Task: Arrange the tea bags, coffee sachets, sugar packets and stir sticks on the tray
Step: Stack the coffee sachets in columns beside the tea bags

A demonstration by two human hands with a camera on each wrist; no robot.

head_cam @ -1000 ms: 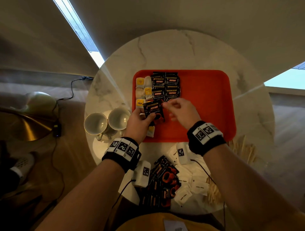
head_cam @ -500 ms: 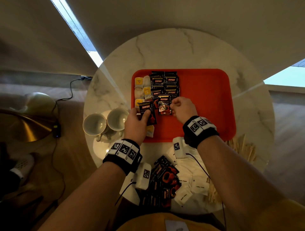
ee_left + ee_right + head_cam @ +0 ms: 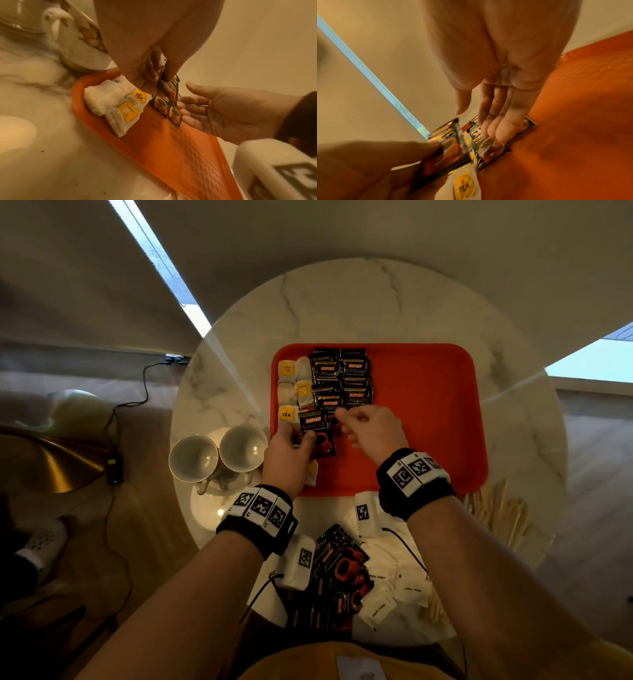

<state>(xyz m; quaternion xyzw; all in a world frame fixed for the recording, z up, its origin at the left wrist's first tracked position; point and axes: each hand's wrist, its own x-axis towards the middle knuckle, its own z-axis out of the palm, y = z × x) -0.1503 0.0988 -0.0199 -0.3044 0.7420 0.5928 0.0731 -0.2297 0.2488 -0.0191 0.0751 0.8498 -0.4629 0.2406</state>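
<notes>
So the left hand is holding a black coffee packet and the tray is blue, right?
Not quite. The left hand does hold a black coffee packet, but the tray is red-orange, not blue. The head view shows this clearly.

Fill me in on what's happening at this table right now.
A person is laying out drink supplies on an orange tray. The left hand grips a coffee sachet, while the right hand presses straight fingers on a sachet already laid down. Tea bags sit along the tray's left edge. Sugar packets and stir sticks wait on the table.
</notes>
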